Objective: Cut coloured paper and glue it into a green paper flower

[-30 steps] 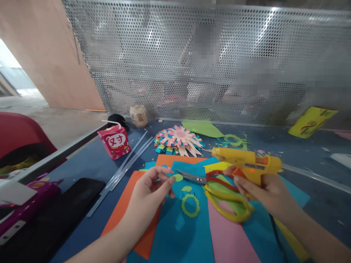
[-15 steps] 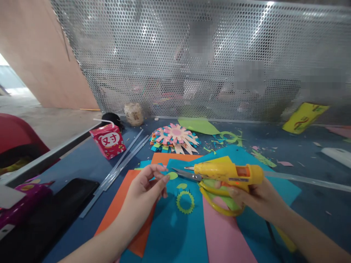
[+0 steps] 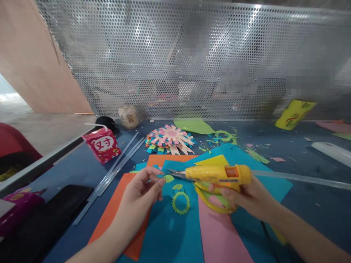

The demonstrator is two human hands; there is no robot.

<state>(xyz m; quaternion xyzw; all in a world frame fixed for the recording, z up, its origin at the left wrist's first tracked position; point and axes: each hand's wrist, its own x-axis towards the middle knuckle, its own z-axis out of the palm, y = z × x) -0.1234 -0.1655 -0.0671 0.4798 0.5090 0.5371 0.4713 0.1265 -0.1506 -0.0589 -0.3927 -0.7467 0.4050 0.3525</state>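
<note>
My right hand (image 3: pixel 244 195) grips a yellow hot glue gun (image 3: pixel 216 174), held level with its nozzle pointing left. My left hand (image 3: pixel 141 193) pinches a small green paper leaf (image 3: pixel 168 178) between thumb and fingers, a short way left of the nozzle. Below them lie a second green leaf (image 3: pixel 177 187) and a green toothed paper ring (image 3: pixel 181 202) on a blue sheet (image 3: pixel 175 233). Yellow-handled scissors (image 3: pixel 211 202) rest under the glue gun, partly hidden by it.
Orange (image 3: pixel 120 215), pink (image 3: pixel 219 237) and yellow sheets overlap on the blue table. A layered paper flower (image 3: pixel 170 139) lies farther back. A red drink carton (image 3: pixel 101 144), clear glue sticks (image 3: pixel 115 171) and a black pouch (image 3: pixel 44 223) sit left. A perforated metal screen (image 3: pixel 192 62) closes the back.
My right hand has lowered the glue gun and swung it left, bringing the nozzle close to the leaf in my left hand. The left hand has hardly moved.
</note>
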